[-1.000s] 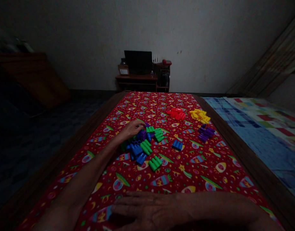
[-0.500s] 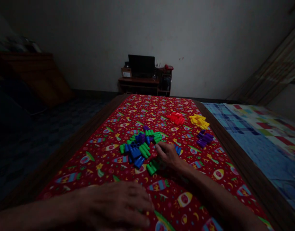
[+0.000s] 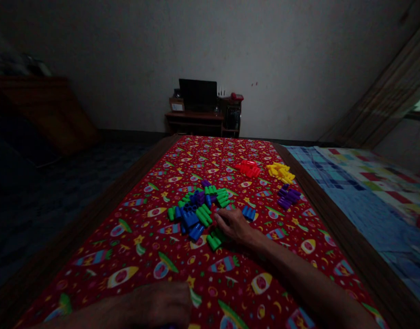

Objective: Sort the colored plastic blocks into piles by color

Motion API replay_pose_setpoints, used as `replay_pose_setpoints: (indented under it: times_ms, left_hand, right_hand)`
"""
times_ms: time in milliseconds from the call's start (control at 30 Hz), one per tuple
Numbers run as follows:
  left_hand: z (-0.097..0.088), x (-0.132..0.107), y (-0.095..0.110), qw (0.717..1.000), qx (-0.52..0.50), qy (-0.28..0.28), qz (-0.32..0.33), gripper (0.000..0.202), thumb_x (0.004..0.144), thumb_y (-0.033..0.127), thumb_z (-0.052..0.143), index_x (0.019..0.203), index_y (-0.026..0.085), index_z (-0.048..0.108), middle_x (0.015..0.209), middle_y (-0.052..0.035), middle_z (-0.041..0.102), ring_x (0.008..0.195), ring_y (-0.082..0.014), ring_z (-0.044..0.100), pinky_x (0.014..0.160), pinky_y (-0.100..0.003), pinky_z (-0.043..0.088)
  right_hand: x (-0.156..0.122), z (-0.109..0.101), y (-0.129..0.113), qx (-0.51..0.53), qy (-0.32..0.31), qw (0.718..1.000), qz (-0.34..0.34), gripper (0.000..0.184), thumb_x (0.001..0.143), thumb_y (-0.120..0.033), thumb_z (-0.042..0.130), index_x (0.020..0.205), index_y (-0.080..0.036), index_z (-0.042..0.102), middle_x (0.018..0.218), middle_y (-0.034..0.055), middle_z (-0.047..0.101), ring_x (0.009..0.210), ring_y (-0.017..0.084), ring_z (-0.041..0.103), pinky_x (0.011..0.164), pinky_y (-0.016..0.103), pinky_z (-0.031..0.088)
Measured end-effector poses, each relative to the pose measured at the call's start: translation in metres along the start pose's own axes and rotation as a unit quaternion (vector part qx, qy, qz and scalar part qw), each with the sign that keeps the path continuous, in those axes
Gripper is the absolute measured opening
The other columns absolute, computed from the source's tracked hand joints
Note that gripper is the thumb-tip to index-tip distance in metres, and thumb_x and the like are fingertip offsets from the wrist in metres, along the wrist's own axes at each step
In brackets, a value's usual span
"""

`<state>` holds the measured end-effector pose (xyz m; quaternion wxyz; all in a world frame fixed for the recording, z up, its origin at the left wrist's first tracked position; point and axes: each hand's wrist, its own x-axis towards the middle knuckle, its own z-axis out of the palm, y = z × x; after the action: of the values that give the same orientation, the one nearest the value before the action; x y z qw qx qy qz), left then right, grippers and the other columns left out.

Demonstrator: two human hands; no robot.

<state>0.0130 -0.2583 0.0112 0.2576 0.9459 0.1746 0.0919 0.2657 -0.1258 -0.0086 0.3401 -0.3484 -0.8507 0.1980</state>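
Table: a long table [image 3: 132,182] covered with a red cloth [image 3: 210,288] printed with rockets and stars.
Mixed pile: green, blue and purple plastic blocks [image 3: 190,218] heaped near the middle of the table, left of the right hand.
Right hand [image 3: 235,224]: fingers curled, just right of the pile, partly covering a green block [image 3: 214,242]; whether it grips anything, I cannot tell.
Left hand [image 3: 163,301]: blurred at the bottom edge, nearer the wearer and well apart from the right; its grip cannot be told.
Single blue block [image 3: 248,213]: just beyond the right hand, on its right.
Sorted groups: towards the far right, red blocks [image 3: 249,169], yellow blocks [image 3: 281,172] and purple blocks [image 3: 288,197], each in a separate cluster.
Room: dim, with a monitor [image 3: 198,94] and red telephone [image 3: 236,97] by the far wall, and a bed [image 3: 336,183] to the right.
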Motion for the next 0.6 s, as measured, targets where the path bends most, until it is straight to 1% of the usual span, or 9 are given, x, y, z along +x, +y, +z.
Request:
replay_pose_setpoints:
  times_ms: [33,67,133,167,233,300,367,467,600]
  left_hand:
    - [-0.008,0.006,-0.011,0.999,-0.038,0.019,-0.012,0.021,0.093,0.033,0.046,0.100,0.024,0.063,0.089,-0.0074,0.068,0.078,-0.0177,0.061,0.071,-0.025,0.050]
    - [-0.018,0.013,-0.025,0.996,-0.052,0.063,-0.043,0.024,0.095,0.032,0.043,0.104,0.022,0.062,0.092,-0.0084,0.068,0.082,-0.0185,0.062,0.074,-0.027,0.050]
    - [-0.039,0.030,-0.056,0.975,-0.004,0.195,-0.111,0.023,0.095,0.032,0.045,0.104,0.022,0.063,0.097,-0.0075,0.067,0.089,-0.0192,0.061,0.080,-0.029,0.050]
    - [-0.050,0.040,-0.073,0.962,0.026,0.239,-0.129,0.023,0.095,0.030,0.045,0.106,0.021,0.064,0.102,-0.0084,0.067,0.096,-0.0204,0.061,0.085,-0.032,0.049]
    - [-0.071,0.061,-0.103,0.942,0.095,0.289,-0.140,0.024,0.094,0.029,0.045,0.103,0.022,0.066,0.109,-0.0095,0.066,0.105,-0.0224,0.059,0.094,-0.038,0.047]
    - [-0.086,0.080,-0.126,0.932,0.141,0.294,-0.156,0.024,0.092,0.033,0.049,0.102,0.021,0.067,0.112,-0.0104,0.066,0.110,-0.0246,0.057,0.100,-0.043,0.044]
    - [-0.095,0.095,-0.140,0.935,0.151,0.267,-0.178,0.025,0.090,0.034,0.052,0.103,0.019,0.068,0.108,-0.0107,0.068,0.108,-0.0249,0.059,0.099,-0.042,0.045]
    - [-0.099,0.107,-0.152,0.937,0.127,0.231,-0.229,0.029,0.089,0.032,0.051,0.110,0.019,0.067,0.109,-0.0092,0.069,0.104,-0.0228,0.063,0.094,-0.036,0.049]
    - [-0.103,0.118,-0.163,0.918,0.104,0.237,-0.302,0.031,0.086,0.030,0.052,0.111,0.021,0.068,0.111,-0.0080,0.072,0.104,-0.0236,0.065,0.093,-0.035,0.050]
  right_hand:
    - [0.001,-0.001,0.000,0.001,0.001,1.000,0.004,0.033,0.095,-0.030,0.043,0.067,-0.018,0.054,0.056,-0.0036,0.046,0.050,0.008,0.037,0.053,0.023,0.026]
    - [0.003,-0.003,-0.001,0.004,0.004,1.000,0.011,0.033,0.095,-0.030,0.042,0.066,-0.018,0.054,0.056,-0.0035,0.046,0.050,0.009,0.037,0.052,0.023,0.026]
    - [0.006,-0.007,0.000,0.006,0.022,0.999,0.025,0.034,0.095,-0.031,0.042,0.065,-0.018,0.053,0.055,-0.0032,0.047,0.050,0.009,0.037,0.052,0.023,0.026]
    - [0.008,-0.009,0.001,0.003,0.034,0.999,0.031,0.034,0.094,-0.032,0.042,0.065,-0.019,0.053,0.055,-0.0030,0.047,0.050,0.009,0.037,0.052,0.023,0.026]
    - [0.009,-0.013,0.005,-0.009,0.056,0.998,0.041,0.035,0.094,-0.033,0.042,0.064,-0.019,0.053,0.054,-0.0026,0.047,0.050,0.010,0.038,0.052,0.023,0.026]
    - [0.009,-0.015,0.011,-0.027,0.068,0.996,0.048,0.036,0.095,-0.033,0.042,0.064,-0.019,0.055,0.055,-0.0017,0.050,0.051,0.011,0.040,0.053,0.023,0.028]
    - [0.008,-0.016,0.018,-0.046,0.068,0.996,0.042,0.033,0.095,-0.031,0.044,0.069,-0.018,0.059,0.061,0.0005,0.056,0.055,0.012,0.046,0.056,0.023,0.032]
    - [0.012,-0.018,0.026,-0.074,0.048,0.996,-0.016,0.021,0.094,-0.025,0.049,0.085,-0.017,0.066,0.080,0.0060,0.066,0.071,0.015,0.056,0.066,0.025,0.039]
    - [0.031,-0.014,0.028,-0.149,-0.003,0.986,-0.081,0.020,0.093,-0.020,0.050,0.104,-0.017,0.067,0.101,0.0107,0.067,0.093,0.019,0.058,0.083,0.031,0.044]
